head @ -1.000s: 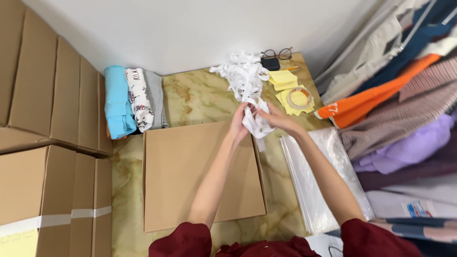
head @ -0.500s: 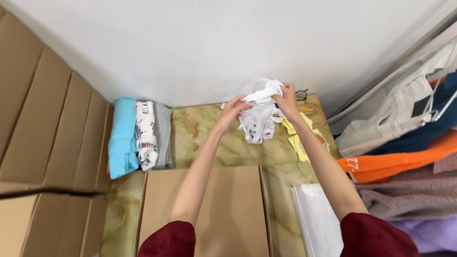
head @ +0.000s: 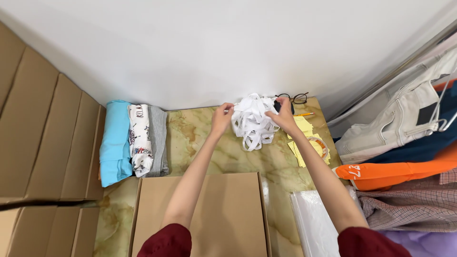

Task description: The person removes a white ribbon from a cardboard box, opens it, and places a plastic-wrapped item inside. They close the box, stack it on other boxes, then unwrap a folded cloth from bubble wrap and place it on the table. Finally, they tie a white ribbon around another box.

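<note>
Three folded garments (head: 135, 140), one tangle of white strips (head: 252, 121), one pair of glasses (head: 295, 98), two hands (head: 221, 119).

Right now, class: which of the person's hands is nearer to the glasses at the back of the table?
Right. The right hand grips the white strips just in front of the glasses; the left hand holds the bundle's far side, further away.

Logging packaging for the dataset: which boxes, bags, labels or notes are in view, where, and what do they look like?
Flat cardboard box: near edge, below the arms; tan rectangle.
Stacked flat cartons: left side; brown.
Clear plastic bags: lower right; glossy pile.
Yellow paper slips: right of the white strip bundle that both hands hold; small rectangles.
</note>
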